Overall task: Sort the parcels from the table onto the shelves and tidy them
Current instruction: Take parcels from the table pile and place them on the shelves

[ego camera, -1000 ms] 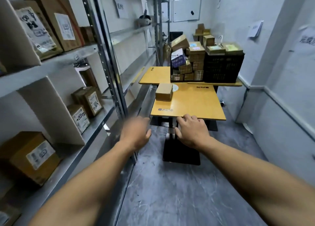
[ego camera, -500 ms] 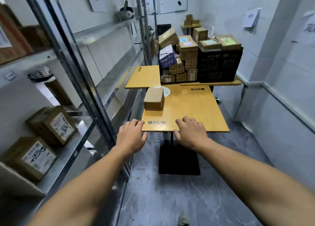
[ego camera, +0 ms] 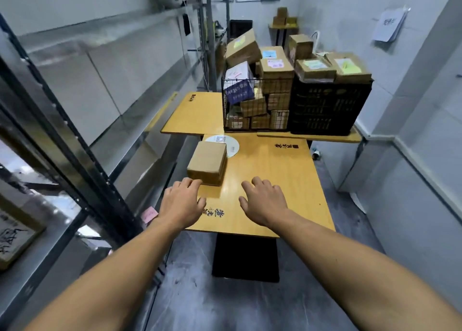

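Observation:
A plain brown cardboard parcel [ego camera: 208,162] lies alone on the near yellow table [ego camera: 275,180]. My left hand [ego camera: 181,203] hovers over the table's front left, fingers apart, its fingertips just short of the parcel's near edge. My right hand [ego camera: 265,202] is open over the table to the right of the parcel, holding nothing. Behind, a wire basket [ego camera: 255,103] and a black crate [ego camera: 327,105] on a second table are piled with several taped parcels. Metal shelves [ego camera: 100,63] run along the left.
A white round sticker [ego camera: 231,144] lies on the table behind the parcel. A labelled box [ego camera: 15,235] sits on a lower shelf at far left. The table's black pedestal base [ego camera: 246,258] stands on the grey floor. White wall close on the right.
The view has moved closer to the table. Both hands have gone forward from the table's front edge to over its top, the left one nearing the lone parcel.

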A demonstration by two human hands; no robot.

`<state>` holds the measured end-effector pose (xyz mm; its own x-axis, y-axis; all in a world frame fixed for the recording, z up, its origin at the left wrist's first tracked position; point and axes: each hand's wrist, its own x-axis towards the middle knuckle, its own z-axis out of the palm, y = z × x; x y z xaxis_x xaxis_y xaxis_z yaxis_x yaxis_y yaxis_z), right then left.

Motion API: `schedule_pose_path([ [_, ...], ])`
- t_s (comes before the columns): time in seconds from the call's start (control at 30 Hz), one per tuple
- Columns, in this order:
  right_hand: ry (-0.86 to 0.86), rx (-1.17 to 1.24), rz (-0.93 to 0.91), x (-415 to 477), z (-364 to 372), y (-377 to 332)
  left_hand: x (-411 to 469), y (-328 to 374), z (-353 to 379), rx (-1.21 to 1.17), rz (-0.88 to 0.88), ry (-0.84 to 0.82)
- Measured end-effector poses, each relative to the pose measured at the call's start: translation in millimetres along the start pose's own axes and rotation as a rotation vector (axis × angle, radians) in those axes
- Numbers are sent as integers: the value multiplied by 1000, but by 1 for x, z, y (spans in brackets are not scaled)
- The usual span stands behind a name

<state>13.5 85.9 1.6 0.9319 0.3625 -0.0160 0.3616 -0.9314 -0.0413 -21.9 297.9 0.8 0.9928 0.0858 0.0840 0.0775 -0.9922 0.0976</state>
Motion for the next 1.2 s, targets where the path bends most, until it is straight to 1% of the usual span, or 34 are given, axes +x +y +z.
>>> schedule_pose_path([
  [0.13,-31,17,9,47,12,3,45,-12,16,-16,2,-33],
  [0.23,-22,12,-2,88,22,0,88,-26,31,-33,-3,-30],
  [0.33,-32,37,6,132,34,-5,134,-42,49,-66,-6,-63],
  [0.5,-145,108,57,201,55,-17,201,-70,79,-92,-11,-142],
  [0.67,-222,214,122,246,82,-30,233,-91,109,-162,-19,-233],
  [0.77,-275,289,147,257,98,-32,241,-96,120,-253,-56,-275],
  [0.87,-295,447,195,261,111,-34,241,-97,130,-457,-153,-313],
  [0.93,-270,602,230,262,118,-34,237,-95,137,-620,-202,-284],
  [0.97,-254,676,249,262,121,-35,234,-93,139,-666,-215,-261],
  [1.07,-181,847,318,265,121,-34,228,-87,135,-720,-228,-197],
  [1.2,-141,1046,372,262,109,-24,219,-67,116,-922,-293,-34],
])
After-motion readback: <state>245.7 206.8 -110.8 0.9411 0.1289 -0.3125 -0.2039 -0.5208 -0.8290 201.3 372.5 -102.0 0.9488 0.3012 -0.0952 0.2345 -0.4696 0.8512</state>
